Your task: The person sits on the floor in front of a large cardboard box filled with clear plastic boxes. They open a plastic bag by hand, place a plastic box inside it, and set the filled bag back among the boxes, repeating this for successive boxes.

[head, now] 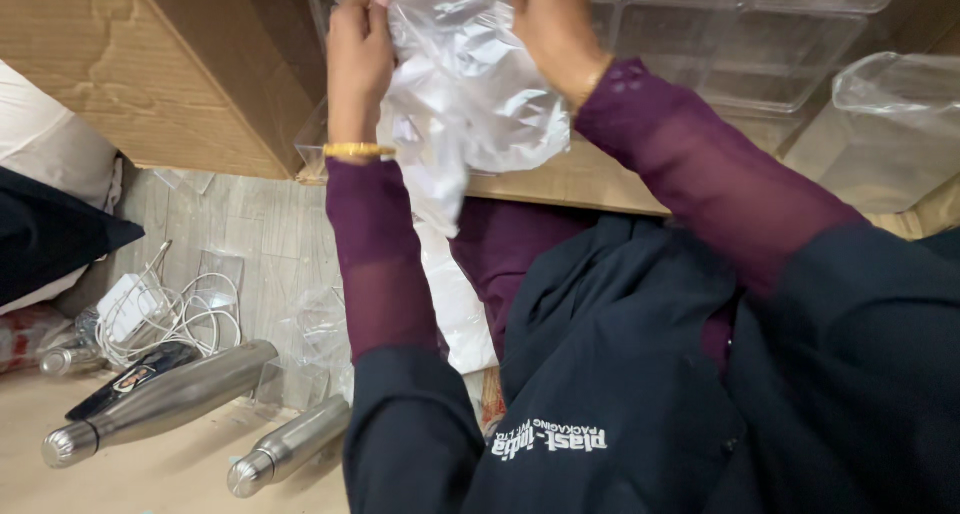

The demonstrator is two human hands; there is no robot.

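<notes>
1. Two hands hold one thing here: a crumpled clear plastic bag [470, 94], raised just above the edge of the wooden tabletop [570, 179], in front of my body.
2. The left hand [360, 49] is closed on the left upper side of the bag, fingers curled and pinching the film. A gold bangle [358, 151] sits on this wrist.
3. The right hand [550, 24] grips the right upper side of the bag, fingers pressed into the folds; the fingertips themselves are hidden behind the plastic.
4. I judge the bag very light, soft and without any stiffness, and also a little slippery. It will fold and hang down wherever it is not held, as the lower tail already does. The best place to take it is at the upper edge, with a pinch on each side. I cannot tell if something is inside.
5. Behind the bag, clear plastic boxes [740, 34] stand in rows on the tabletop; they look empty. One more clear container [890, 124] stands to the right, also seemingly with nothing in it.
6. A big cardboard box [160, 64] is at the left; its contents are not visible.
7. On the floor lie two steel bottles [160, 404] and [290, 444], a white charger with cables [160, 314], and some loose plastic film [320, 334].
</notes>
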